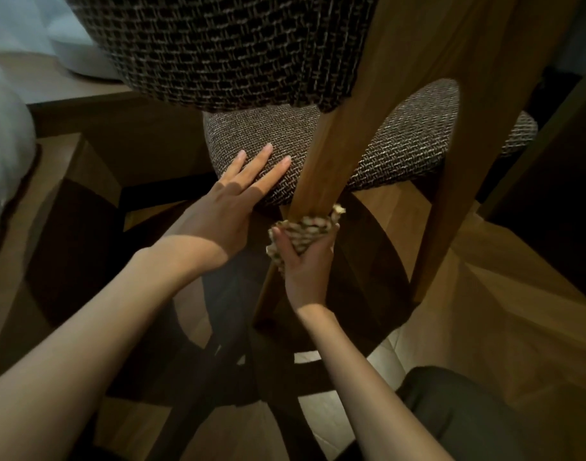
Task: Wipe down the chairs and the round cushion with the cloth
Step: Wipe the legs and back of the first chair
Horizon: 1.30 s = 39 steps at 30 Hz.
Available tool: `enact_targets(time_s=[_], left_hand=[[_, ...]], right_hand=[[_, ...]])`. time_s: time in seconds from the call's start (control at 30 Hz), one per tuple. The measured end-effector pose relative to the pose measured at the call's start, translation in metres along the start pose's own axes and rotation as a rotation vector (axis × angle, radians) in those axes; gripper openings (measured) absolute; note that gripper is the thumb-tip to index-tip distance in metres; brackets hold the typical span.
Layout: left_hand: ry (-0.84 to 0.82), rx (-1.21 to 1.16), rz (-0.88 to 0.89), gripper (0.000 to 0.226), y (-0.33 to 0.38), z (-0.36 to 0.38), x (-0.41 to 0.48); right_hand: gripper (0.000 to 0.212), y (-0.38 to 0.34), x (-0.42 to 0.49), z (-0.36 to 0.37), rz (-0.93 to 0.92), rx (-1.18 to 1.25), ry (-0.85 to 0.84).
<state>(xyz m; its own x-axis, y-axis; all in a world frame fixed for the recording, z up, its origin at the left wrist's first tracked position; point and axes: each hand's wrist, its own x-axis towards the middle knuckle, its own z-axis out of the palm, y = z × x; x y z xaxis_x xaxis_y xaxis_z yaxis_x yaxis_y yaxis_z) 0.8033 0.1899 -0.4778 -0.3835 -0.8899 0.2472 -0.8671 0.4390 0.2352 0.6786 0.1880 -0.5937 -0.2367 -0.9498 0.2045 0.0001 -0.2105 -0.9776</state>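
A wooden chair (351,104) with a woven brown backrest (225,44) stands close in front of me, seen from behind. Its round woven seat cushion (394,151) lies below the backrest. My left hand (231,201) rests flat and open on the cushion's near left edge. My right hand (304,257) grips a patterned cloth (304,227) wrapped around the chair's rear wooden post, just under the seat. The lower part of that post is in shadow.
White bedding (5,154) bulges at the left edge. A wooden ledge (85,104) runs behind the chair on the left. Dark furniture (567,161) stands at the right. The wooden floor (501,311) is lit at lower right, where my dark-clothed knee (451,404) shows.
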Motion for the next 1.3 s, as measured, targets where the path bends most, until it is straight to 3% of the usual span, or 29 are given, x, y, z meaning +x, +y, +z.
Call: enact_targets(time_s=[0.07,0.17,0.23,0.3,0.4,0.6,0.83,0.93,1.0,1.1,1.3], left_hand=[[-0.01,-0.005,-0.003,0.09,0.0,-0.001,0.0],[-0.002,-0.01,-0.014,0.09,0.001,-0.001,0.0],[-0.003,-0.015,-0.022,0.091,0.001,0.001,-0.002],[0.001,-0.02,-0.012,0.092,0.0,0.001,-0.002],[0.009,-0.042,0.016,0.095,-0.004,0.002,-0.002],[0.017,-0.059,0.04,0.101,-0.013,0.006,-0.002],[0.02,-0.053,0.024,0.101,-0.013,0.008,-0.003],[0.021,-0.053,0.028,0.1,-0.013,0.008,-0.003],[0.023,-0.065,0.033,0.101,-0.013,0.008,-0.003],[0.022,-0.07,0.033,0.101,-0.013,0.009,-0.002],[0.043,-0.055,0.038,0.099,-0.012,0.011,-0.003]], right_hand=[[0.081,0.011,-0.004,-0.001,0.11,0.009,-0.057],[0.051,0.03,-0.014,-0.005,0.315,-0.124,-0.209],[0.042,0.037,-0.015,-0.007,0.455,-0.117,-0.343],[0.058,0.037,-0.013,-0.007,0.495,-0.11,-0.368],[0.088,0.031,-0.004,-0.007,0.461,-0.166,-0.267],[0.07,0.04,-0.001,-0.005,0.36,-0.091,-0.189],[0.06,0.101,-0.034,0.011,0.621,-0.104,-0.393],[0.073,0.101,-0.034,0.013,0.671,-0.099,-0.393],[0.082,0.093,-0.032,0.012,0.661,-0.116,-0.341],[0.056,0.072,-0.021,0.011,0.582,-0.104,-0.164],[0.065,0.06,-0.025,0.013,0.285,-0.15,-0.071]])
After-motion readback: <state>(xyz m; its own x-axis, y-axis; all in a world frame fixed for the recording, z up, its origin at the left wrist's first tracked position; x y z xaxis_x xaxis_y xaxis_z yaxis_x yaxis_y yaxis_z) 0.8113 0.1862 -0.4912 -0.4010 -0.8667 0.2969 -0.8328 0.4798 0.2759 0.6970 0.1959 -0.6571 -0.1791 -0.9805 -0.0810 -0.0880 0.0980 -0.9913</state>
